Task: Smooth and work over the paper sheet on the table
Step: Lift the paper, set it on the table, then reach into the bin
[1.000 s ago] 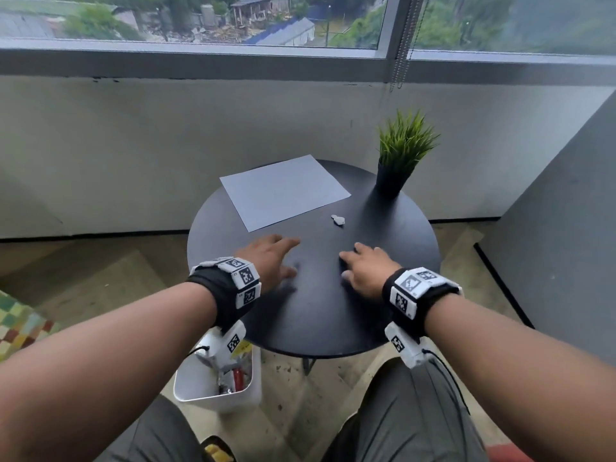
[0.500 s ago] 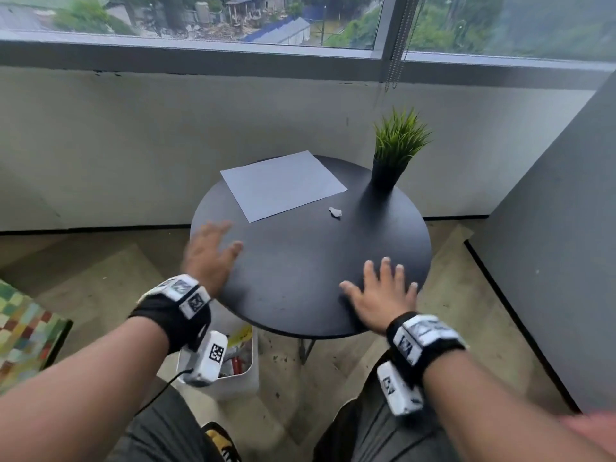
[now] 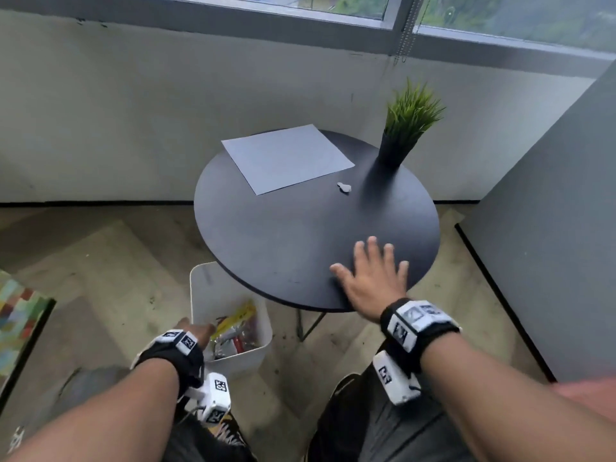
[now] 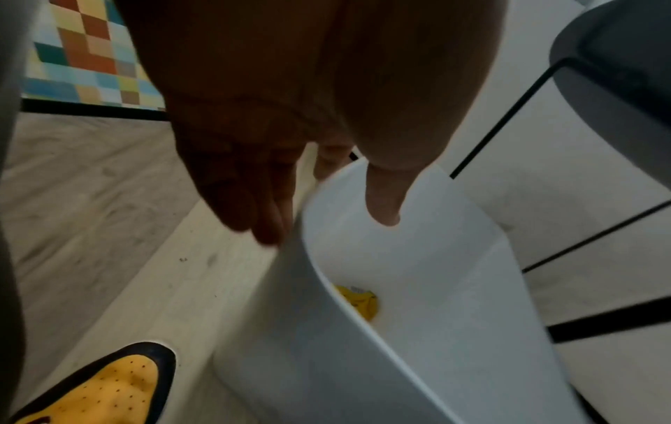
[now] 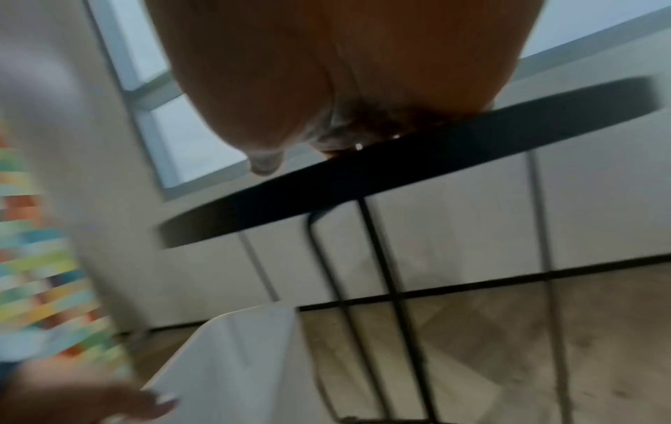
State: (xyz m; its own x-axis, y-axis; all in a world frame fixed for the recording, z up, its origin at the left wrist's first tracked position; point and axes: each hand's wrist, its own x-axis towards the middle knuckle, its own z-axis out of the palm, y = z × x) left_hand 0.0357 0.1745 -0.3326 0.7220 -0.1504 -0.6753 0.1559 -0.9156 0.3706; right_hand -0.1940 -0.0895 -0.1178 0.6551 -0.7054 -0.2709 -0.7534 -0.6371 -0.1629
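While the sheet (image 3: 286,158) lay untouched, the right hand (image 3: 370,281) rested flat on the table (image 3: 266,248); the left hand (image 4: 276,160), fingers straight, empty, reached at the bin (image 3: 200,285) rim, likely fetching something.

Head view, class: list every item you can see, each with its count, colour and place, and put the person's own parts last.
paper sheet: one, pale grey-blue, flat on the far left part of the table
table: one, black, round, below the window
small scrap: one, whitish, on the table just right of the sheet's near corner
potted plant: one, green grass in a black pot, far right part of the table
bin: one, white, on the floor by the table's near left edge, yellow and red items inside
checkered mat: one, multicoloured, floor at far left
shoe: one, yellow and black, beside the bin
left hand: lowered at the bin's rim, fingers relaxed
right hand: spread flat on the table's near edge
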